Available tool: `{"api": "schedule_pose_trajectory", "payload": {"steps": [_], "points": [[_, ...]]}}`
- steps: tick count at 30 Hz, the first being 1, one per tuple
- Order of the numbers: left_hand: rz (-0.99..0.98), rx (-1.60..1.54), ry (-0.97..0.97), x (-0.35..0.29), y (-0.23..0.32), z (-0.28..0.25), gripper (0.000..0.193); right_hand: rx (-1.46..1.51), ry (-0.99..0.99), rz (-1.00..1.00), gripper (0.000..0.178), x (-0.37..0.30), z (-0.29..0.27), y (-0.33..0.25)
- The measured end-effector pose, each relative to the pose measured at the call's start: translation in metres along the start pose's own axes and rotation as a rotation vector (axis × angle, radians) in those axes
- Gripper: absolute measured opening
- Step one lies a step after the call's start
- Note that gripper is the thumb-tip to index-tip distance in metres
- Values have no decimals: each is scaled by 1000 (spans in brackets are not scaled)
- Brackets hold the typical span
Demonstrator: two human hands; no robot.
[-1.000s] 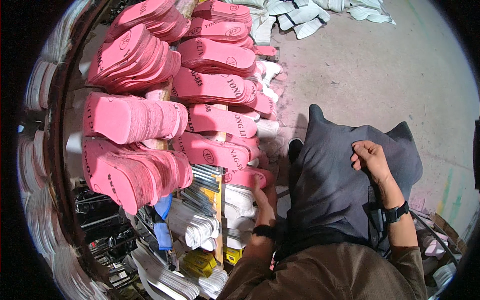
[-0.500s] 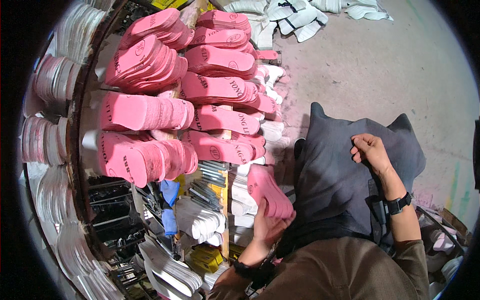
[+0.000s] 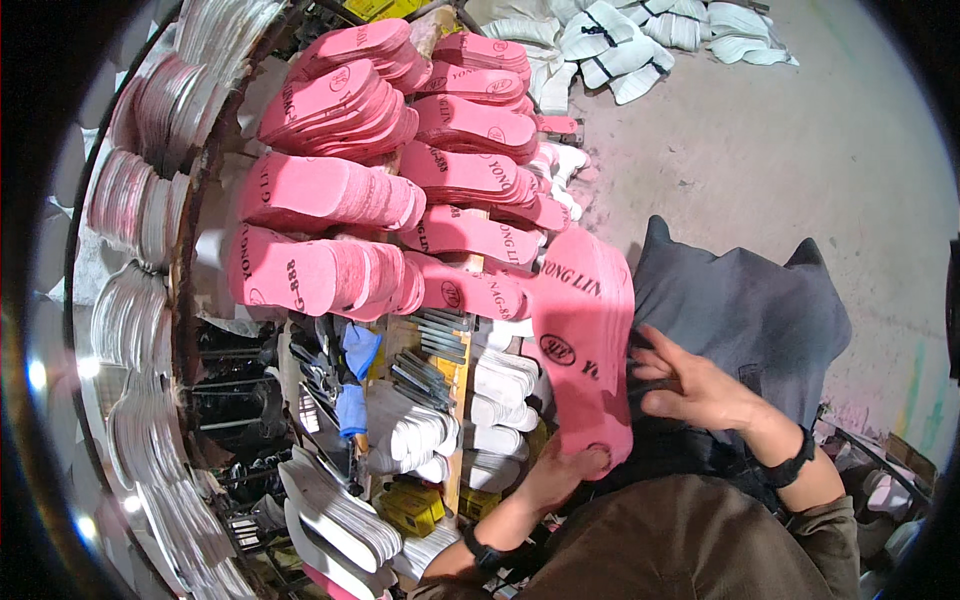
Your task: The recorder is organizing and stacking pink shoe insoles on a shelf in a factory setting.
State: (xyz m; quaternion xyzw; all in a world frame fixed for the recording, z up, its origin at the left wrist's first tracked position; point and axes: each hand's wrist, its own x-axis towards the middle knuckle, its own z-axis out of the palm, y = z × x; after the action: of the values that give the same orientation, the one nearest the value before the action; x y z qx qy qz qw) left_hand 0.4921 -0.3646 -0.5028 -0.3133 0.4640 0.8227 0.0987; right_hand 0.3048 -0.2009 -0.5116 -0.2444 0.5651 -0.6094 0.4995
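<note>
A small stack of pink printed insoles (image 3: 583, 300) stands raised in front of my lap, gripped at its lower end by my left hand (image 3: 552, 474), thumb on the printed face. My right hand (image 3: 698, 385) hovers just right of the stack over the grey cloth on my knees, fingers spread and holding nothing. Whether its fingertips touch the insoles' edge I cannot tell. Beside the held stack, to the left, several piles of pink insoles (image 3: 325, 190) lie in rows on a rack.
Below the pink piles are white insoles (image 3: 410, 430), metal bars (image 3: 425, 375), a blue-handled tool (image 3: 352, 408) and a yellow box (image 3: 412, 505). Tall stacks of white pieces (image 3: 135, 320) line the far left. Bundled white pieces (image 3: 605, 45) lie on the floor (image 3: 760, 150) beyond.
My left hand has lifted the pink insoles and turned their printed face toward me. My right hand has come down off my knee toward them, its fingers uncurling.
</note>
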Motion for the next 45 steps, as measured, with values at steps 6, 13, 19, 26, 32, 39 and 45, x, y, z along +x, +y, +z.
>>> {"api": "schedule_pose_trajectory", "payload": {"steps": [6,13,19,26,32,39,45], "points": [[159,84,-35,43,-10,17,54,-132,276,-116,93,44,36,-10],[466,-236,49,56,40,-36,60,-248,26,-268,98,85,38,-8],[638,-320,312,71,57,-59,58,-416,-63,-246,96,136,57,-13],[696,-370,390,87,88,-108,60,-296,39,-548,60,173,66,15],[682,-285,462,101,121,-128,59,-190,108,-531,65,226,90,29],[528,-35,659,100,132,-142,65,-135,50,-380,60,239,87,19],[523,22,798,109,137,-136,73,-194,119,-351,60,238,89,9]]}}
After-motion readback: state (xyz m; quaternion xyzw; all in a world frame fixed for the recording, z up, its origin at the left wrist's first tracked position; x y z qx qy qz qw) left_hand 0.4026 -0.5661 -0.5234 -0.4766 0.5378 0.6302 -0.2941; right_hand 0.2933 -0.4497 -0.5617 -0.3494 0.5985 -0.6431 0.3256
